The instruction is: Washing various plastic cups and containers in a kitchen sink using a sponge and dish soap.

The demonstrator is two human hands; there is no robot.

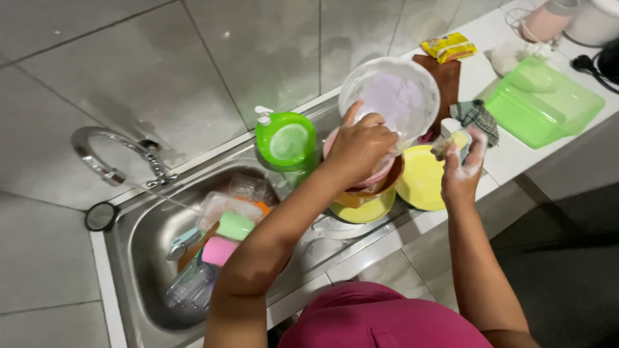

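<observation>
Bowl (392, 96), translucent white plastic, round and deep, tipped on its side over the stack of dishes (367, 193) at the counter's (509, 154) left edge, beside the sink (142, 245). My left hand (361, 145) has its fingers closed over the near rim, thumb up along it. My right hand (463, 169), soapy, fingers curled shut round a yellow sponge (451, 143). Best to keep the rim pinched firm, since wet plastic is slick, and work the sponge round the smooth inner wall in circles. Yellow plate (420, 180) flat just below; green soap bottle (285, 140) glossy, near the sink's back edge.
</observation>
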